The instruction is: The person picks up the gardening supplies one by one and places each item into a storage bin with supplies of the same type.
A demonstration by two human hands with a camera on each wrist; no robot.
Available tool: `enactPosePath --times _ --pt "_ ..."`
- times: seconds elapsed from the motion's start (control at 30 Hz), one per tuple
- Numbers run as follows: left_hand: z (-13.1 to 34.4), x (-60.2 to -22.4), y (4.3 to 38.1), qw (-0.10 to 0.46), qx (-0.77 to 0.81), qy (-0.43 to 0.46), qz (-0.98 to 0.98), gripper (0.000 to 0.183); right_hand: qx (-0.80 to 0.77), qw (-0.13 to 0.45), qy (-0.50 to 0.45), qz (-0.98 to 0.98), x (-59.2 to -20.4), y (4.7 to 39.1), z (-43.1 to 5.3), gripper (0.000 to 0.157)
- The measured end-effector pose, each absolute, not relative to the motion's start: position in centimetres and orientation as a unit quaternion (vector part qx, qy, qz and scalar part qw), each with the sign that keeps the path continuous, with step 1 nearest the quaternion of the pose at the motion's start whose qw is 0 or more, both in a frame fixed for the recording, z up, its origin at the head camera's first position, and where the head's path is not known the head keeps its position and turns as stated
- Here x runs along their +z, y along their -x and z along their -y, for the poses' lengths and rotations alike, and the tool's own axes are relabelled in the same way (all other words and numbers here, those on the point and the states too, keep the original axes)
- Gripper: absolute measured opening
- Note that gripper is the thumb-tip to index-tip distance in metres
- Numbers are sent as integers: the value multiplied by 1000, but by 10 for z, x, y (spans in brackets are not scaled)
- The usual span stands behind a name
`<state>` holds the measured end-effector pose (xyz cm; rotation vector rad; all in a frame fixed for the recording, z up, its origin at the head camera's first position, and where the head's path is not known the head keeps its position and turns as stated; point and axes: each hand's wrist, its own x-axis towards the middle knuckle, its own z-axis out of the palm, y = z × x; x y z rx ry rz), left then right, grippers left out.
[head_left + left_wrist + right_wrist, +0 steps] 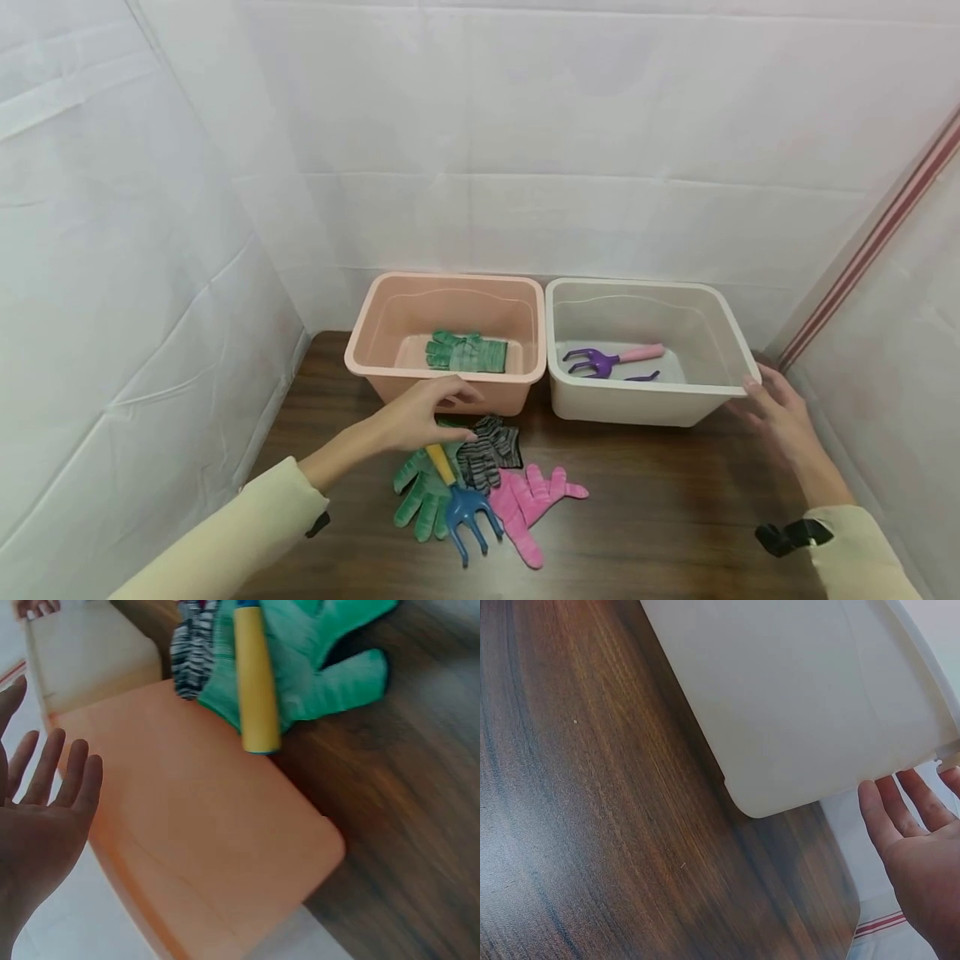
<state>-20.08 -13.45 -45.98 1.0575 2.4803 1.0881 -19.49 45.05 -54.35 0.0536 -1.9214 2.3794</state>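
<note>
My left hand (431, 412) hovers with relaxed fingers before the peach bin (442, 379), holding nothing. Below it lies a hand rake (467, 504) with blue tines and a yellow handle. The rake rests on a green glove (427, 492), beside a black-and-grey striped glove (491, 450) and a pink glove (528, 500). At the white bin (630, 406), my right hand (783, 417) grips the front right corner, thumb on the rim and fingers against the outer side. The right wrist view shows those fingers (889, 810) touching the side wall.
Inside the peach bin are folded green gloves (468, 353). A purple hand rake (600, 362) with a pink handle lies in the white bin, near another purple piece (642, 377) partly hidden by the front wall. White cloth (562, 167) surrounds the brown table (652, 517).
</note>
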Motion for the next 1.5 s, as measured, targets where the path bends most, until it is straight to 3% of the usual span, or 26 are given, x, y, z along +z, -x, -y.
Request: enactPosePath --times 0.67,1.0,1.5 --pt "168 -512 206 128 333 -367 -859 36 779 46 -21 625 -544 197 -449 47" --pt "166 -524 207 190 309 -357 -861 30 783 49 -8 620 -544 195 -453 46" --pt "156 -538 203 203 223 -361 -882 20 787 54 -9 615 -544 196 -449 44"
